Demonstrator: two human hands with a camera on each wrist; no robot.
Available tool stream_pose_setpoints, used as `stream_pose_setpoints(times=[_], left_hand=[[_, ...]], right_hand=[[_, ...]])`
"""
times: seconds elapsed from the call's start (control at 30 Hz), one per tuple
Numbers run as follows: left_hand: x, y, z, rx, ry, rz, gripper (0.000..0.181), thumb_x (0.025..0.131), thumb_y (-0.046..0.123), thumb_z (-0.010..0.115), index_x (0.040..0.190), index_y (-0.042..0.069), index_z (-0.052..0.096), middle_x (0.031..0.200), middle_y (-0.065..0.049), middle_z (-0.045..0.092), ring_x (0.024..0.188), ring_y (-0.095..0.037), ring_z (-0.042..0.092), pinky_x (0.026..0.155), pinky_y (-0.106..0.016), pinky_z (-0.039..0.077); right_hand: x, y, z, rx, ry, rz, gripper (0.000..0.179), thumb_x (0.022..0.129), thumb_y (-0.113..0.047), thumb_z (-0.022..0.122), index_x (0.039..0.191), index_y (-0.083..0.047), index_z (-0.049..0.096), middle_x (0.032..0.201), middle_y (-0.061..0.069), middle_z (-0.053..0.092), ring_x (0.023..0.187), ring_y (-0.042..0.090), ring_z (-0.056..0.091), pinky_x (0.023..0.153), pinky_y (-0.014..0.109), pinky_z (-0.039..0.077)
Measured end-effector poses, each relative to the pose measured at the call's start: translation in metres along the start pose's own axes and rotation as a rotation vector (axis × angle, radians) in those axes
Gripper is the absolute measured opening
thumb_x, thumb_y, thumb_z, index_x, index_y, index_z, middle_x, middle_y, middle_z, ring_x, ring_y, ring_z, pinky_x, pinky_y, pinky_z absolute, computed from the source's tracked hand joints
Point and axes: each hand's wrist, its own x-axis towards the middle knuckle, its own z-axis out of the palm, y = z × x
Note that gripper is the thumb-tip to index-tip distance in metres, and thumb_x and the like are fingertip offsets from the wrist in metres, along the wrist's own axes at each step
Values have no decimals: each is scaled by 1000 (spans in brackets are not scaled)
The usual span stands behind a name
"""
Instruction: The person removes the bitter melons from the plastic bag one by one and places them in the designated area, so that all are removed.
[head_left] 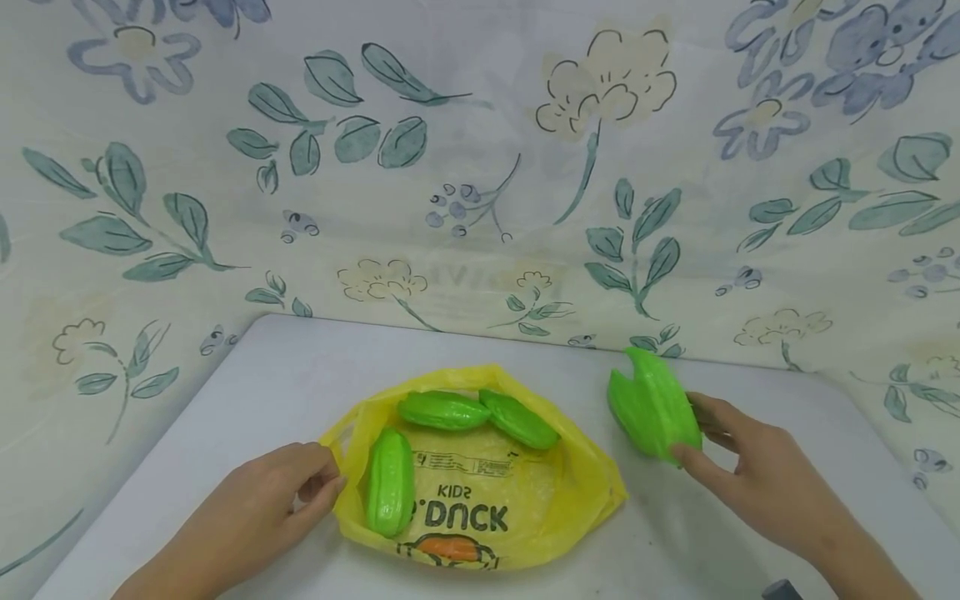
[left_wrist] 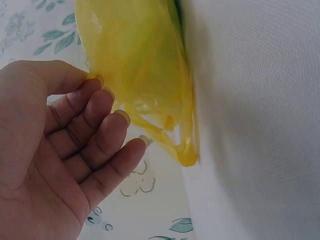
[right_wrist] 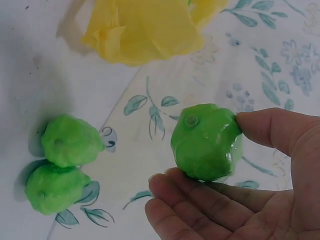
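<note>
In the head view my left hand [head_left: 251,504] pinches the left rim of a yellow plastic bag [head_left: 588,483], thumb against fingertips. The bag lies spread with its mouth wide, and several ribbed green fruits [head_left: 392,483] rest inside it. To the bag's right, my right hand [head_left: 765,471] holds another ribbed green fruit [right_wrist: 205,145] between thumb and fingers, its blunt stem end facing the wrist camera. Two more green fruits [right_wrist: 70,140] lie side by side on the table in the right wrist view; in the head view the held one overlaps them.
A white table [head_left: 277,375] lies under everything. Behind it hangs a cloth [head_left: 480,250] printed with leaves and flowers. A small dark grey object [head_left: 782,590] pokes in at the bottom edge, near my right forearm.
</note>
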Motion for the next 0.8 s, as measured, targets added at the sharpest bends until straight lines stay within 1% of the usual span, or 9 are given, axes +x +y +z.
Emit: stream_pose_setpoints(times=[0.1,0.53,0.8], left_hand=[[0,0,0,4,13,9,18,94,19,75,87,28,61,79,19,52,76,-1,48,70,-24,53],[0,-1,1,5,26,22,19,94,18,75,86,28,61,78,20,51,75,-1,48,69,-25,52],[1,0,1,3,-23,-21,15,94,20,75,88,27,63,79,18,52,75,-3,48,70,-25,53]], right_hand=[[0,4,0,-10,-5,17,71,99,-43,72,152,-1,46,139,22,63,123,48,62,95,59,54],[4,23,-3,-31,-1,57,74,100,-40,71,151,6,42,142,32,56,125,54,58,96,61,53],[7,35,-4,-41,-11,116,79,102,-44,67,153,7,38,144,35,53,128,56,54,97,62,51]])
